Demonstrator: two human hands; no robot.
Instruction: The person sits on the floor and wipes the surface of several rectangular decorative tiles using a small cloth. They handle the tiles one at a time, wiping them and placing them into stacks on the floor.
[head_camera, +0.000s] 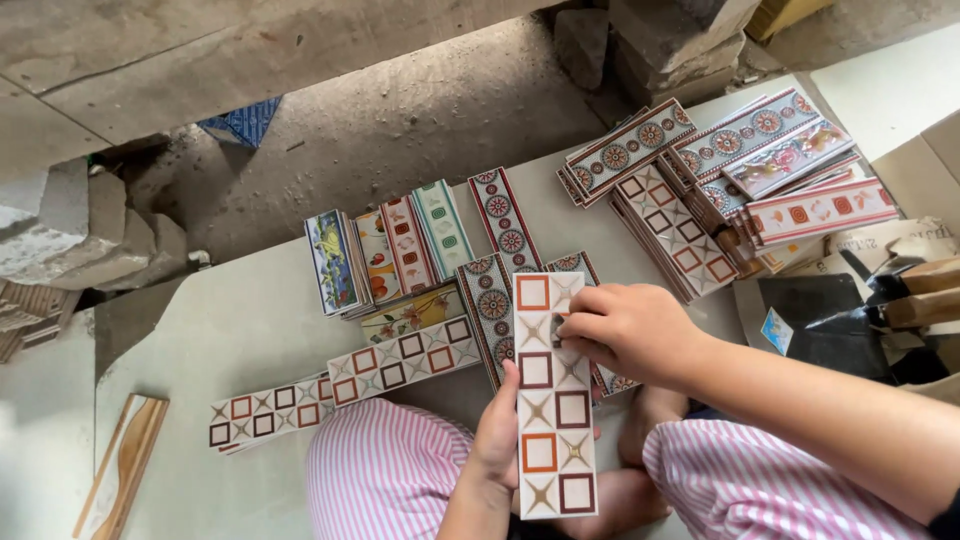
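My left hand (497, 430) grips the left edge of a long border tile (550, 420) patterned with orange and brown squares and stars, holding it upright over my lap. My right hand (625, 330) pinches at the tile's upper right part, fingers curled on its face. Under the tile's top end lie two tiles with round rosette patterns (488, 305). More square-patterned tiles (405, 358) lie in a row to the left on the grey board (250, 320).
A stack of colourful picture tiles (385, 255) stands at the board's middle. A big pile of patterned border tiles (720, 170) fills the right. Dark tools and paper (850, 310) lie at right. Stone blocks (90, 230) and concrete floor surround the board. My pink striped trousers (385, 470) show below.
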